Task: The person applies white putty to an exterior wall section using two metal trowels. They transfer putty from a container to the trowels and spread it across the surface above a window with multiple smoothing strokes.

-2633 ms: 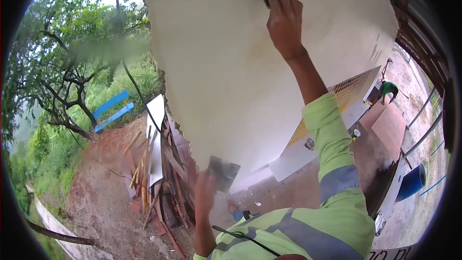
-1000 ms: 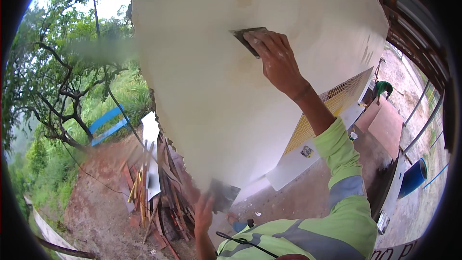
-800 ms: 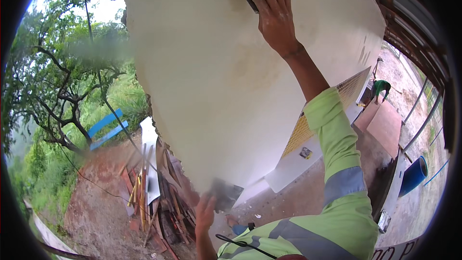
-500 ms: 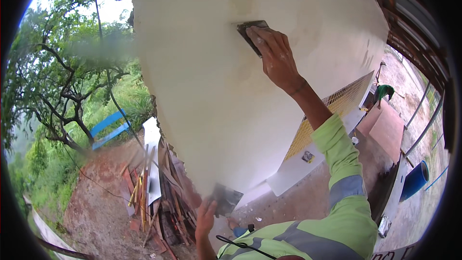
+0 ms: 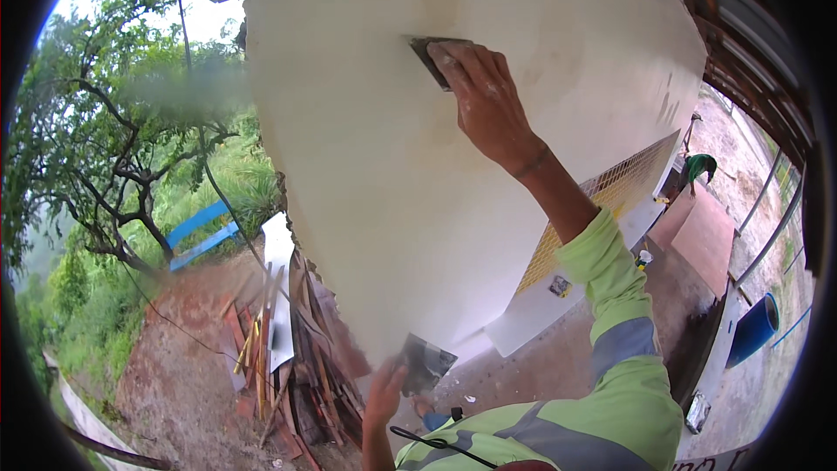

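My right hand [image 5: 481,100] is raised high and presses a flat metal putty blade [image 5: 432,54] against the pale cream wall [image 5: 366,174]. The fingers lie over the blade and hide most of it. A brownish patch on the wall sits just above the blade. My left hand [image 5: 384,394] hangs low by my waist and holds a second, square, dark blade [image 5: 425,361] smeared with grey paste, tilted toward the wall's lower edge. My right sleeve [image 5: 615,314] is bright yellow-green with a grey band.
A heap of scrap boards and a white sheet [image 5: 281,331] lies on red earth left of the wall's corner. Trees and a blue bench [image 5: 202,231] stand farther left. At the right are a yellow mesh panel [image 5: 602,209], a blue barrel [image 5: 755,330] and a person in green [image 5: 697,166].
My right hand has swept the blade up and down the wall, from the top down to mid-height, up again, and now sits slightly lower. The left hand has stayed low with its blade.
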`<state>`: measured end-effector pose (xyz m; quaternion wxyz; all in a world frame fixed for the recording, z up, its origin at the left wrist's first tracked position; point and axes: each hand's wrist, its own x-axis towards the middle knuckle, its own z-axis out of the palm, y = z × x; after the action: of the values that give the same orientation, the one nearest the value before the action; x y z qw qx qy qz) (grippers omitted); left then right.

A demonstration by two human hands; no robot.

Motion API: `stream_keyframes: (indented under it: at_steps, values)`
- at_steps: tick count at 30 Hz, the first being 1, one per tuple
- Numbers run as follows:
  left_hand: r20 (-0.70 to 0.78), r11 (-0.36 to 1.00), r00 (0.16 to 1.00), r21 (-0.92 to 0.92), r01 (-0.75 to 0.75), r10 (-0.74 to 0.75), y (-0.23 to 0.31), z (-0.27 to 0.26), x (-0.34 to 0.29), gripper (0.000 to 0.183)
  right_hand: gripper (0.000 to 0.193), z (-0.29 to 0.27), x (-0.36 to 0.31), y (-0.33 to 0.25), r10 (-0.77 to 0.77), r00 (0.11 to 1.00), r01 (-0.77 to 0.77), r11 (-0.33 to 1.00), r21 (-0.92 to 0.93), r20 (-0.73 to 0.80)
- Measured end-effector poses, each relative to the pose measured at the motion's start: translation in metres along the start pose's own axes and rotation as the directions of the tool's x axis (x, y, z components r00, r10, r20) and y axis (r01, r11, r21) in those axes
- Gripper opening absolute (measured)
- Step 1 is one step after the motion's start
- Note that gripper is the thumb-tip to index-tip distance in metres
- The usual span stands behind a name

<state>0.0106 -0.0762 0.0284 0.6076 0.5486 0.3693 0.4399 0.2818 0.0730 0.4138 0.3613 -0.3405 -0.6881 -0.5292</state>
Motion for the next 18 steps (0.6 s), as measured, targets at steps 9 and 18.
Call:
stream_keyframes:
  at_steps: [9,18]
  values:
    - [0.001,0.999,1.000,0.036,-0.023,0.023,-0.007,-0.013,0.010,0.029,0.056,0.031,0.024,0.051,-0.050,0.990,0.017,0.972,-0.233,-0.134]
    - [-0.024,0.996,0.999,0.080,-0.043,0.046,-0.010,-0.014,0.015,0.029,0.055,0.011,0.043,0.063,0.137,0.963,-0.153,0.987,-0.050,-0.232]
